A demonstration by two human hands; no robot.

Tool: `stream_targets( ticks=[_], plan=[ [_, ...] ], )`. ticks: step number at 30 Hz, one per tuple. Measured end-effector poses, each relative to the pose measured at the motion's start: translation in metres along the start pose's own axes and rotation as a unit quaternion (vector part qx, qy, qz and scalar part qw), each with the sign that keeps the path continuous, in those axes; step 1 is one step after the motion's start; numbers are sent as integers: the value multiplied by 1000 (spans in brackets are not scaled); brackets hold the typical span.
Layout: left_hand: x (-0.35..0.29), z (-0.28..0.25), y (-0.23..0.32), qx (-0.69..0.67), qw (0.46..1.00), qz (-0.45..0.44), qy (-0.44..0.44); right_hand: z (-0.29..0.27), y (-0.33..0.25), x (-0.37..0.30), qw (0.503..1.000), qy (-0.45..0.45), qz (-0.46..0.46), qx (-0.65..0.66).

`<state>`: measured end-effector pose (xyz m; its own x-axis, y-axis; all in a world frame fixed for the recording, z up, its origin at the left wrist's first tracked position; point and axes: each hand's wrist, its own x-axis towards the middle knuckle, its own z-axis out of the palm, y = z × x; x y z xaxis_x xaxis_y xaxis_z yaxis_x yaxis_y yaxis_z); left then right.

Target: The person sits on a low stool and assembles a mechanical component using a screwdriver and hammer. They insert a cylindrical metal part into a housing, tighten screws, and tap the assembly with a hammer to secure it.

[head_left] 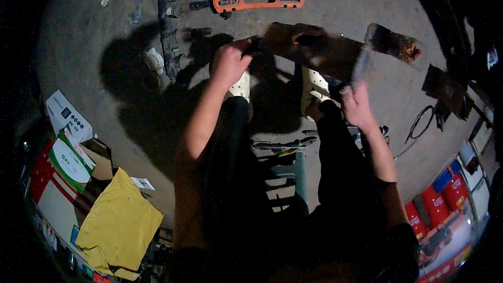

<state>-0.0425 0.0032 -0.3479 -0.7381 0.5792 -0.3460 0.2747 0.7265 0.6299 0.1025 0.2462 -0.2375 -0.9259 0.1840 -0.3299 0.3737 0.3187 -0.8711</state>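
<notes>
My left hand (230,65) is closed on the dark left end of a long, flat, brown metal-looking piece (319,50), which is held slantwise above the floor and my shoes. My right hand (359,107) is closed around the lower end of a narrow grey tool (361,65), smeared by motion, so its kind is unclear. That tool stands against or right beside the right end of the brown piece. Shadow hides detail on the piece's surface.
An orange socket case (257,5) lies open ahead. Left of it is a black pipe frame (166,31). A dark tray (395,44) holds copper-coloured bits. Pliers-like tools (285,145) lie between my legs. A yellow cloth (123,225) covers boxes at left; red containers (435,204) stand at right.
</notes>
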Motion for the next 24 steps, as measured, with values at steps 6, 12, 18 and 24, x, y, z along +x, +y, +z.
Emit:
stream_targets(
  ticks=[6,12,18,24],
  plan=[
    [-2,2,2,-43,996,53,53,22,24,13,982,-52,167,-74],
    [-4,-2,-2,-73,996,30,45,9,28,-7,981,6,180,64],
    [-12,-5,7,-15,998,20,49,15,20,-10,1000,14,15,16],
    [-19,15,-21,-5,994,38,102,27,27,-2,990,-52,76,-106]
  ],
)
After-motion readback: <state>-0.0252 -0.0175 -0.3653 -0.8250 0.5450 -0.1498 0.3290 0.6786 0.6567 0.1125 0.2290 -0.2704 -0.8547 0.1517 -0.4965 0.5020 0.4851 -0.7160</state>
